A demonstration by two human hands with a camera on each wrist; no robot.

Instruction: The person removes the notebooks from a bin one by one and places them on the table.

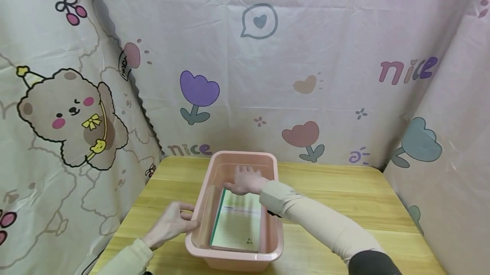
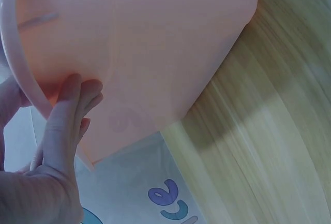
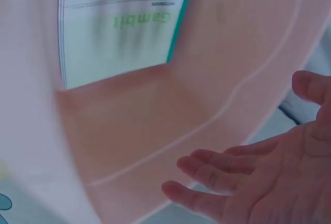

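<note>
A pink plastic bin [image 1: 234, 255] stands on the table, long side pointing away from me. Flat on its bottom lies a pale green notebook [image 1: 236, 226] with a darker green spine; "Gambit" is printed on the cover in the right wrist view. My left hand [image 1: 173, 223] pinches the bin's left rim, its fingers [image 2: 64, 115] against the outer wall and the thumb on the rim's other side. Over the far half of the bin, my right hand [image 1: 246, 180] is spread with straight fingers, holding nothing, above the notebook's far edge.
The wood-grain table [image 1: 325, 207] extends to both sides of the bin. A printed cloth [image 1: 249, 75] hangs behind the table, with further cloth at left and right. The bin's far end is close to the back cloth.
</note>
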